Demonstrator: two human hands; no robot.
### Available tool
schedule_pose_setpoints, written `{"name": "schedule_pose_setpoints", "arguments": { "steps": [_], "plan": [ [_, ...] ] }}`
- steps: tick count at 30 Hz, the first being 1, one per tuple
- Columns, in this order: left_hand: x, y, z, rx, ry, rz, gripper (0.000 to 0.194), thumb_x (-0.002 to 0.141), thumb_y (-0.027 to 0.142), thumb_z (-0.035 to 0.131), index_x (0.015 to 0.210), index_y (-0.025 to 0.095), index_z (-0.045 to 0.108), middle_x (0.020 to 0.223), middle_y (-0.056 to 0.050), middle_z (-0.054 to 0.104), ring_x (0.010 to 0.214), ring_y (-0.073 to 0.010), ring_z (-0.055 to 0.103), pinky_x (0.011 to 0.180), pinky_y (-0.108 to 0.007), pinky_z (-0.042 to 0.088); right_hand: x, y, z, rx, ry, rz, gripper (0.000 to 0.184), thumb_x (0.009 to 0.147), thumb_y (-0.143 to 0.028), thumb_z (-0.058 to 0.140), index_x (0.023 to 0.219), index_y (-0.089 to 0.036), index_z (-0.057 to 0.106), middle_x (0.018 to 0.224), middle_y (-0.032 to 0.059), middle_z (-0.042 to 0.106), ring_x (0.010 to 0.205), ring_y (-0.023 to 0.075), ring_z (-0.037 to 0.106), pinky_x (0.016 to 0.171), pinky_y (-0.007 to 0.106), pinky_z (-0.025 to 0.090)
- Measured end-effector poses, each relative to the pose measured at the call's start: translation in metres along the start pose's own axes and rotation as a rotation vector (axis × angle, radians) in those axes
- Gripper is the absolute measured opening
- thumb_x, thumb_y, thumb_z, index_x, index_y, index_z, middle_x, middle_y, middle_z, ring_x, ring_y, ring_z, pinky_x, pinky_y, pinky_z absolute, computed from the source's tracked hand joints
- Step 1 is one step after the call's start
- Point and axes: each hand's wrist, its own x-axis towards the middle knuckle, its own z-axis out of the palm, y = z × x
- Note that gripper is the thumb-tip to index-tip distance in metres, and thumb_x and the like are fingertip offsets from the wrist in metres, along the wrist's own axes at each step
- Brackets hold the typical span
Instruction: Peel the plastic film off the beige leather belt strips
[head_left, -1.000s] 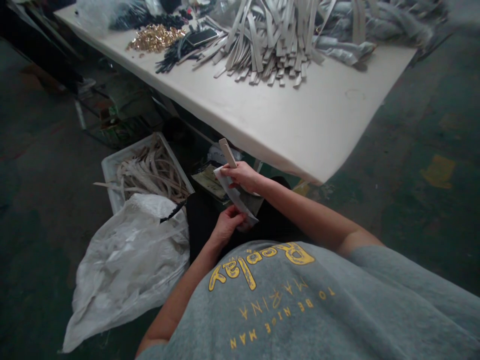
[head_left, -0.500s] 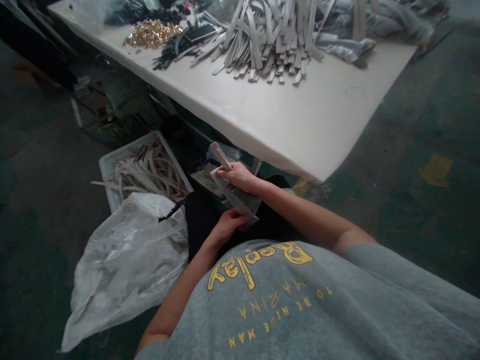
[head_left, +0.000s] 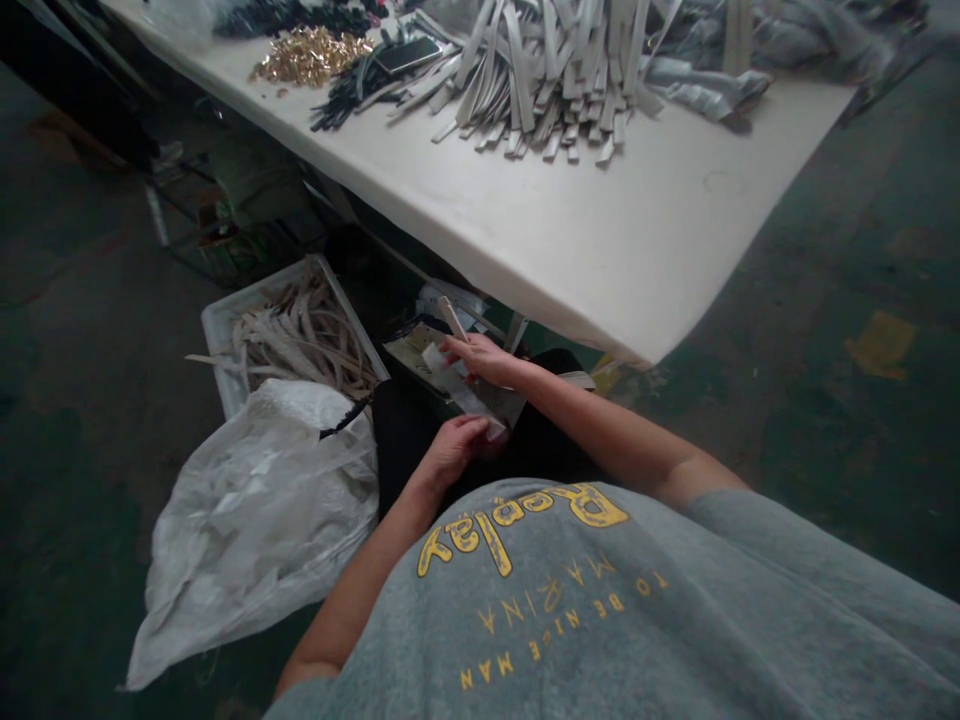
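The left hand [head_left: 456, 447] pinches the lower end of one translucent plastic sleeve [head_left: 460, 390] over black trousers [head_left: 553, 446]; near its upper end, the right hand [head_left: 484, 359] grips one beige strap [head_left: 452, 318]. The grey T-shirt [head_left: 600, 640] reads "Replay", "MARINA", "TO BE NICE MAN".

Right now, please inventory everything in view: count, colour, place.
Table: one, cream, top centre
Straps: many, pale grey, on table
Small pieces: many, gold, table's left
Dark strips: many, black, beside small pieces
Flat rectangle: one, dark, among strips
Wrapped bundles: several, grey, upper right
Tray: one, white, left floor
Loose strips: many, beige, in tray
Sack: one, whitish, near tray
Floor patch: one, yellow, right
Filmy strip: one, translucent, above lap
Narrow strap: one, pale, above lap
Shirt: one, grey, bottom
Left hand: one, bare, on filmy strip
Right hand: one, bare, holding narrow strap
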Motion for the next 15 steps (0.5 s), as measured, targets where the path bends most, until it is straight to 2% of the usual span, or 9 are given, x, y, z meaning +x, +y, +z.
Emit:
{"name": "schedule_pose_setpoints", "arguments": {
  "steps": [3,8,11,15],
  "plan": [
    [0.004,0.007,-0.008,-0.193,0.134,0.005,0.027,0.063,0.029,0.084,0.075,0.015,0.064,0.07,-0.002,0.068,0.063,-0.0138,0.064,0.064,-0.026,0.051,-0.014,0.021,-0.011,0.0,-0.085,0.076,0.045,0.1,-0.054,0.037,0.101,-0.014,0.058,0.073,0.0036,0.068,0.04,0.0069,0.035,0.037,0.02,0.037],
    [0.01,0.016,-0.018,-0.411,0.269,0.081,0.02,0.073,0.027,0.079,0.076,0.017,0.062,0.072,0.0,0.069,0.065,-0.0122,0.065,0.066,-0.025,0.052,-0.062,0.051,-0.031,0.072,-0.201,0.124,0.052,0.096,-0.064,0.031,0.089,-0.017,0.053,0.069,0.0027,0.066,0.036,0.0063,0.03,0.037,0.021,0.034],
    [0.013,0.016,-0.018,-0.43,0.289,0.109,0.02,0.074,0.028,0.079,0.076,0.017,0.063,0.076,-0.001,0.071,0.069,-0.0119,0.066,0.068,-0.024,0.052,-0.098,0.056,-0.039,0.125,-0.309,0.072,0.054,0.092,-0.069,0.037,0.085,-0.018,0.051,0.07,0.0019,0.065,0.038,0.006,0.032,0.039,0.022,0.035],
    [0.015,0.014,-0.012,-0.403,0.222,0.12,0.024,0.071,0.029,0.083,0.076,0.016,0.064,0.077,0.0,0.071,0.07,-0.0109,0.066,0.068,-0.023,0.052,-0.128,0.056,-0.037,-0.019,-0.397,-0.01,0.058,0.091,-0.071,0.039,0.081,-0.016,0.055,0.076,0.0041,0.065,0.044,0.0061,0.041,0.042,0.02,0.034]
  ]
}}
